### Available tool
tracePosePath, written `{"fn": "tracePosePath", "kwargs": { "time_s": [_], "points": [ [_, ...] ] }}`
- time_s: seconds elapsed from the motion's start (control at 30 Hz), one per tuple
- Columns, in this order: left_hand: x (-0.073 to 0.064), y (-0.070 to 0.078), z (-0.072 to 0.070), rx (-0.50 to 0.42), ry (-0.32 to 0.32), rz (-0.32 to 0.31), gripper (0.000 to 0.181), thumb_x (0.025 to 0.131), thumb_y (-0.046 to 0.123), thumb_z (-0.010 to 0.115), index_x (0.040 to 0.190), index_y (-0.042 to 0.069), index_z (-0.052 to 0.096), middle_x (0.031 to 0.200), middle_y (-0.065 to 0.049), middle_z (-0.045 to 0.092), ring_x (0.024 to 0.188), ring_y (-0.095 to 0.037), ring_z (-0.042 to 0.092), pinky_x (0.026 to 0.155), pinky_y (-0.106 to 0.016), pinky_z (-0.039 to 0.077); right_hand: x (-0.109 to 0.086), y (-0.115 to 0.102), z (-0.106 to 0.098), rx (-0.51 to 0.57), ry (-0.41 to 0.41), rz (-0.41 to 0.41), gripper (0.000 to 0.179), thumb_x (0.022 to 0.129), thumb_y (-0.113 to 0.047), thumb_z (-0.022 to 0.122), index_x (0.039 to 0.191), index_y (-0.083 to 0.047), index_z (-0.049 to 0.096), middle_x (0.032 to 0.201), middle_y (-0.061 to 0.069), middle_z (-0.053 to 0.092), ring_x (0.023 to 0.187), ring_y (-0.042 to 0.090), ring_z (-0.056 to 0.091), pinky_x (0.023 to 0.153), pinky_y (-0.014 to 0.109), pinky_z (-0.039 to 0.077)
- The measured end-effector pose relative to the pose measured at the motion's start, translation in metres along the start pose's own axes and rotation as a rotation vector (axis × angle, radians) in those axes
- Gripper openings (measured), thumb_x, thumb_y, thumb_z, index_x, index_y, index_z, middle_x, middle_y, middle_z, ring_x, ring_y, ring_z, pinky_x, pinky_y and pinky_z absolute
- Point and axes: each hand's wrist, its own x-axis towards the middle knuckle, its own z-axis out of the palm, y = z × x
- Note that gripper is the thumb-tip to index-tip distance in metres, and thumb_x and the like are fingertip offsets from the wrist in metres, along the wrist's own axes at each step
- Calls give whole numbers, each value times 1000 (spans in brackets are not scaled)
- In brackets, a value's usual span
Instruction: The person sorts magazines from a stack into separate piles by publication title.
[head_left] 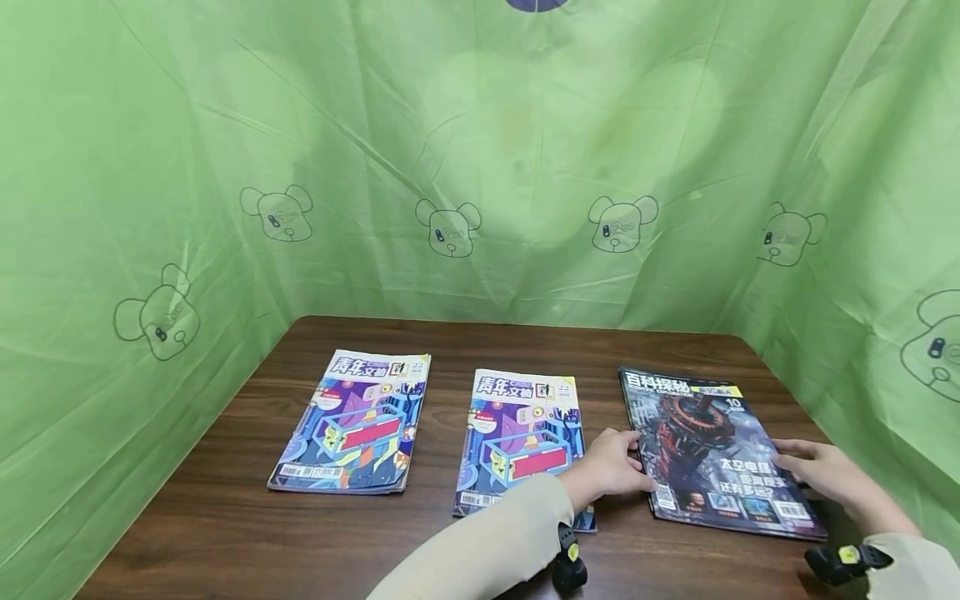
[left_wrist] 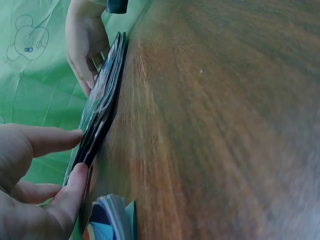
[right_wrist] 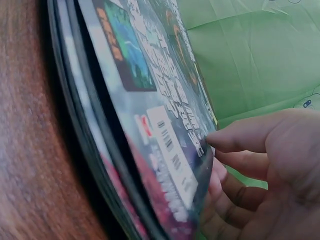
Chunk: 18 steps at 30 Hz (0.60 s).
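Observation:
A stack of dark magazines (head_left: 697,433) with a red machine on its cover lies tilted on the right side of the table. My left hand (head_left: 611,467) touches its left edge with the fingertips, fairly straight and apart in the left wrist view. At the opposite edge, my right hand (head_left: 825,475) pinches the magazines, one digit on the cover and the other fingers bent by the side. The right wrist view shows a dark gap under the top magazine (right_wrist: 165,125), above the others. Part of the left forearm covers the middle purple magazine stack (head_left: 525,417).
Another purple magazine stack (head_left: 348,425) lies at the left of the brown wooden table (head_left: 225,500). Green cloth (head_left: 525,125) printed with bear heads hangs behind and along both sides. Black wrist cameras sit on both sleeves.

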Motion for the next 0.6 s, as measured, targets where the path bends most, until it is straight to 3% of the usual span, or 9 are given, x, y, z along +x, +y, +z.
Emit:
{"fn": "tracePosePath", "kwargs": {
  "time_s": [0.2, 0.4, 0.6],
  "points": [
    [2, -3, -8, -100, -52, -10, 70, 76, 17, 88, 139, 8, 58, 116, 4, 67, 84, 1, 64, 82, -17, 50, -2, -4, -3, 22, 15, -1, 60, 103, -27, 53, 138, 20, 38, 111, 30, 60, 88, 18, 59, 69, 33, 58],
    [0, -6, -28, -182, -84, -23, 64, 79, 16, 84, 139, 12, 60, 116, 3, 67, 97, -6, 61, 86, -23, 50, -4, -19, 1, -18, 49, -63, 59, 104, -30, 54, 137, 18, 42, 106, 20, 62, 81, 15, 58, 64, 31, 56],
    [-5, -12, -53, -251, -106, -18, 63, 81, 11, 81, 139, 8, 58, 122, -6, 65, 88, -10, 66, 79, -24, 55, -6, -49, 16, 86, 53, -128, 55, 102, -25, 58, 137, 16, 46, 96, 12, 62, 68, 14, 55, 57, 30, 52]
  ]
}}
